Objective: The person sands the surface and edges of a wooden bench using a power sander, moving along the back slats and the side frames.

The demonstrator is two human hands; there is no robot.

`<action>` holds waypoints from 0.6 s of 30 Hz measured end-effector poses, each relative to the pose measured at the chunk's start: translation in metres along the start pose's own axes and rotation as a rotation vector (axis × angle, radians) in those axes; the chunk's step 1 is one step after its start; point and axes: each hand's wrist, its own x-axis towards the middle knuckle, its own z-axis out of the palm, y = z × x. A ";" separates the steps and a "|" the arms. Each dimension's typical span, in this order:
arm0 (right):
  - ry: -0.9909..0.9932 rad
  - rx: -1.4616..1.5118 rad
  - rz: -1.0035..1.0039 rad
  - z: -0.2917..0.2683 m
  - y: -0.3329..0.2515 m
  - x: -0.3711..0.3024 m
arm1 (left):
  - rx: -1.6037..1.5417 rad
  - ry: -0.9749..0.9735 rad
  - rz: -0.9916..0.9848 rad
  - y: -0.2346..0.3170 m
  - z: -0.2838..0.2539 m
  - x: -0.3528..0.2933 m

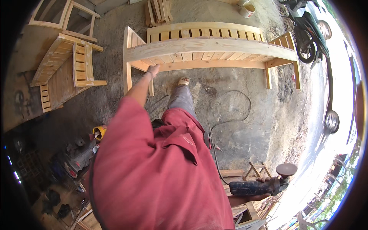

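A long, pale wooden bench (214,64) with slatted seat, back and sides stands ahead of me. At its left end my left hand (154,70) is closed on the edge of the lower rail, near a leg; its fingertips are partly hidden. Out to the right, my right hand (264,188) holds a dark angle grinder (245,188) by its body. The grinder's round brown sanding disc (286,169) faces upward, well apart from the bench. A black cord (215,153) runs from the grinder's rear and loops across the floor.
Another slatted wooden bench (63,74) stands at the left, with a wooden frame (65,17) behind it. Wood strips (157,11) and a bucket (247,9) lie beyond the long bench. A motorcycle (308,38) is parked at the far right. A yellow container (100,132) sits at left.
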 end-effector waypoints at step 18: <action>0.118 -0.249 0.470 0.033 0.177 0.027 | 0.068 -0.370 0.172 0.047 0.049 -0.012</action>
